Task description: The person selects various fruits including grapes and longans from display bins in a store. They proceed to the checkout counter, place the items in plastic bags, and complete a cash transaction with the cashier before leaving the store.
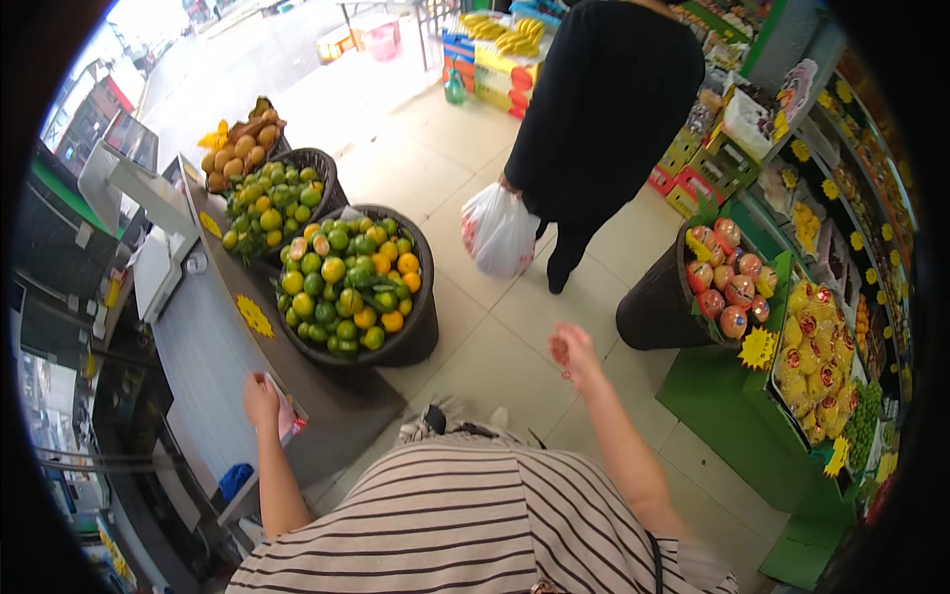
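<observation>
My left hand (262,401) is closed on a small pinkish-white packet (285,417) with red at its lower end, above the edge of the grey counter (200,349). My right hand (573,355) hangs over the tiled floor with its fingers loosely curled; I cannot tell whether anything lies inside them. Ahead, a person in black (605,111) carries a white plastic bag (497,234) with red marks. Beyond my left hand stands a dark basket (424,319) of green and orange citrus fruit (349,286).
A weighing scale (159,267) with a screen stands on the counter. Smaller baskets of citrus (274,197) and brown fruit (241,152) line it. At right are a black basket (653,297) of wrapped red fruit and a green stand (727,401) with yellow fruit (816,356). Bananas (512,33) lie on boxes ahead.
</observation>
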